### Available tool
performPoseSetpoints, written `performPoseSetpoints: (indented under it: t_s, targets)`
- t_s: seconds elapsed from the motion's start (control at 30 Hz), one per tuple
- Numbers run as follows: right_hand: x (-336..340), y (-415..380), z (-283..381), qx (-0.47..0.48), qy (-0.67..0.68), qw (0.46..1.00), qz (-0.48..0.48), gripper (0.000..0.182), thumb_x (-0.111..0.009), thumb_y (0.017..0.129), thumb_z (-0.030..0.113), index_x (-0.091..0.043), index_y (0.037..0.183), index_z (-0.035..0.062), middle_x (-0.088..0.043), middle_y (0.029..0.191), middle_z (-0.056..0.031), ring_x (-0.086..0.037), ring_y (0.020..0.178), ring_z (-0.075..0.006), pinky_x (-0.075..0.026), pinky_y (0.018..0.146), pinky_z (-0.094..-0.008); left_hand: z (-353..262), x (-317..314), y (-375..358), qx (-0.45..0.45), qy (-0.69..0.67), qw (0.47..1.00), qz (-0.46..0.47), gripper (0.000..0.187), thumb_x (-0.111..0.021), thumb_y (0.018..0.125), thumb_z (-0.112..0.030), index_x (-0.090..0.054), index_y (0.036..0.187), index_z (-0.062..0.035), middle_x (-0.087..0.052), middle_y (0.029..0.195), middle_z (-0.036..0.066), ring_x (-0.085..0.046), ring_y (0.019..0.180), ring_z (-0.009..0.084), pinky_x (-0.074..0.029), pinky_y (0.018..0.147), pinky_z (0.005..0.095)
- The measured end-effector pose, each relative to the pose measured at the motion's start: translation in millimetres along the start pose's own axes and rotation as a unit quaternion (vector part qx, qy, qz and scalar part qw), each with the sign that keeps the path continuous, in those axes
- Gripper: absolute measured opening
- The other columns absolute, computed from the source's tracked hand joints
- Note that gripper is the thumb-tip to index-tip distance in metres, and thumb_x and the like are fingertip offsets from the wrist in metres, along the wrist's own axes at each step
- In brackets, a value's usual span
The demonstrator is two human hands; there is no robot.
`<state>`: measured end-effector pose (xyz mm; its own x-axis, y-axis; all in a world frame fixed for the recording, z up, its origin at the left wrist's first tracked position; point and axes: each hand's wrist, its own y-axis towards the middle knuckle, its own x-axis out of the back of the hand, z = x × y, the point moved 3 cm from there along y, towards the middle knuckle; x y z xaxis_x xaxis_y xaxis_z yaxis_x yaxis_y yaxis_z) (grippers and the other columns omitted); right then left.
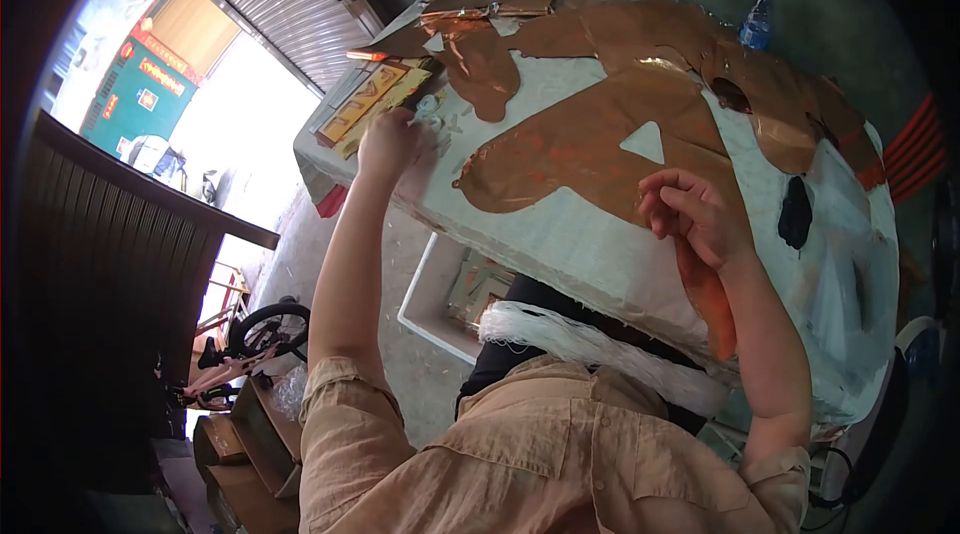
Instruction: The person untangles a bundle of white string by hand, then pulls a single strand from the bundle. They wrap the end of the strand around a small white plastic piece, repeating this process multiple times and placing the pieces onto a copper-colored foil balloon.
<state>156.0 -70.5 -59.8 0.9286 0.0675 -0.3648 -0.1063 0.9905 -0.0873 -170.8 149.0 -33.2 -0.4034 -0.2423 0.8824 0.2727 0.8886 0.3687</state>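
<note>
My left hand [388,142] is closed at the left end of the covered table, beside a yellow lettered box [362,106]. Its fingertips meet a dark edge and small clear bits, and what they hold is hidden. My right hand [695,217] hovers near the table's front edge with fingers loosely curled and apart, nothing visible in them. Under and beyond it spreads a large brown shiny sheet [590,139] with cut-out shapes. A narrow orange-brown strip [706,304] of similar material hangs below that hand.
On the pale table cover [560,234] lie more brown pieces [482,64], an orange-handled tool [366,56] and a black item [795,212]. A blue-labelled bottle [758,18] stands at the far edge. White strands [600,349] cross my lap. Cardboard boxes [265,434] and a bicycle [250,344] are on the left.
</note>
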Motion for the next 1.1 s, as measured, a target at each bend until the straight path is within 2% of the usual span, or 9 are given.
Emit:
performPoseSetpoints:
  t_s: [0.17, 0.27, 0.37, 0.43, 0.47, 0.57, 0.9, 1.07, 1.1]
  targets:
    - [3.8, 0.5, -0.1, 0.003, 0.007, 1.0, 0.003, 0.02, -0.05, 0.084, 0.014, -0.056, 0.098, 0.0021, -0.061, 0.08, -0.0056, -0.055, 0.062, -0.0101, -0.044, 0.057, -0.0215, -7.2, -10.9, 4.2, 0.058, 0.077, 0.992, 0.076, 0.023, -0.056, 0.071, -0.021, -0.065, 0.084, -0.0053, -0.062, 0.082, 0.017, -0.059, 0.081, 0.0329, -0.047, 0.07, 0.0406]
    - [4.2, 0.6, -1.4, 0.0, 0.014, 1.0, 0.02, 0.019, -0.051, 0.084, 0.016, -0.056, 0.099, 0.0037, -0.06, 0.08, -0.0054, -0.055, 0.062, -0.0089, -0.045, 0.058, -0.0214, 10.8, -10.3, 4.7, 0.062, 0.014, 0.998, 0.019, 0.022, -0.058, 0.07, -0.019, -0.065, 0.086, -0.0049, -0.061, 0.082, 0.018, -0.059, 0.078, 0.0354, -0.047, 0.071, 0.0414]
    - [1.6, 0.6, -1.0, -0.001, 0.019, 0.999, 0.026, 0.019, -0.051, 0.084, 0.015, -0.056, 0.099, 0.0035, -0.06, 0.08, -0.0056, -0.054, 0.062, -0.0088, -0.045, 0.058, -0.0215, 10.0, 6.2, 4.2, -0.09, -0.02, 0.98, -0.179, 0.019, -0.06, 0.074, -0.017, -0.064, 0.086, -0.0026, -0.062, 0.072, 0.013, -0.059, 0.063, 0.0282, -0.048, 0.062, 0.0348]
    - [-0.9, 0.3, -0.9, 0.003, 0.006, 1.0, 0.021, 0.018, -0.049, 0.084, 0.012, -0.056, 0.099, 0.0035, -0.06, 0.08, -0.005, -0.055, 0.062, -0.0089, -0.044, 0.058, -0.0217, -3.9, 24.8, -1.1, 0.103, -0.321, 0.939, -0.072, 0.018, -0.06, 0.079, -0.016, -0.064, 0.086, -0.0009, -0.058, 0.066, 0.004, -0.051, 0.054, 0.0132, -0.042, 0.052, 0.0238]
    - [-2.5, 0.4, -0.9, 0.004, 0.007, 1.0, 0.021, 0.018, -0.049, 0.084, 0.012, -0.056, 0.099, 0.0035, -0.06, 0.08, -0.005, -0.055, 0.062, -0.0089, -0.044, 0.058, -0.0217, -28.3, 37.2, -11.1, 0.124, -0.426, 0.896, 0.01, 0.018, -0.055, 0.085, -0.018, -0.06, 0.093, -0.0021, -0.054, 0.073, -0.002, -0.044, 0.057, 0.003, -0.032, 0.048, 0.0169]
    - [-7.4, -1.2, 1.0, 0.024, -0.013, 1.0, 0.003, 0.018, -0.05, 0.084, 0.01, -0.056, 0.099, 0.004, -0.06, 0.079, -0.0042, -0.055, 0.063, -0.0087, -0.044, 0.058, -0.0216, -58.1, 29.9, -19.6, 0.083, -0.598, 0.791, 0.099, 0.015, -0.059, 0.082, -0.018, -0.061, 0.088, -0.0038, -0.052, 0.068, -0.003, -0.042, 0.056, 0.0036, -0.034, 0.05, 0.0177]
    - [-17.6, -6.9, 8.3, 0.113, -0.062, 0.992, 0.004, 0.04, -0.048, 0.084, 0.004, -0.039, 0.123, 0.003, -0.06, 0.086, -0.0081, -0.055, 0.064, -0.0091, -0.044, 0.056, -0.0216, -217.1, -22.4, -82.8, 0.018, -0.668, 0.679, 0.304, 0.011, -0.059, 0.081, -0.009, -0.055, 0.089, -0.0022, -0.055, 0.066, -0.001, -0.045, 0.051, 0.004, -0.033, 0.044, 0.0173]
    - [-11.5, -5.4, -0.8, 0.075, -0.174, 0.981, -0.034, 0.012, -0.049, 0.085, 0.008, -0.056, 0.091, 0.0001, -0.061, 0.071, -0.0061, -0.052, 0.051, -0.008, -0.041, 0.048, -0.0198, -234.0, -33.4, -78.5, 0.046, -0.705, 0.662, 0.25, 0.011, -0.061, 0.08, -0.009, -0.054, 0.085, -0.0023, -0.052, 0.063, -0.001, -0.043, 0.049, 0.0038, -0.031, 0.043, 0.0175]
    - [-13.1, -6.3, -1.6, 0.077, -0.173, 0.981, -0.034, 0.012, -0.049, 0.085, 0.008, -0.056, 0.091, 0.0001, -0.061, 0.071, -0.0061, -0.052, 0.051, -0.008, -0.041, 0.048, -0.0198, -233.7, -33.6, -77.9, 0.037, -0.663, 0.711, 0.232, 0.01, -0.062, 0.08, -0.009, -0.055, 0.084, -0.0029, -0.053, 0.065, -0.001, -0.044, 0.052, 0.0049, -0.033, 0.045, 0.0183]
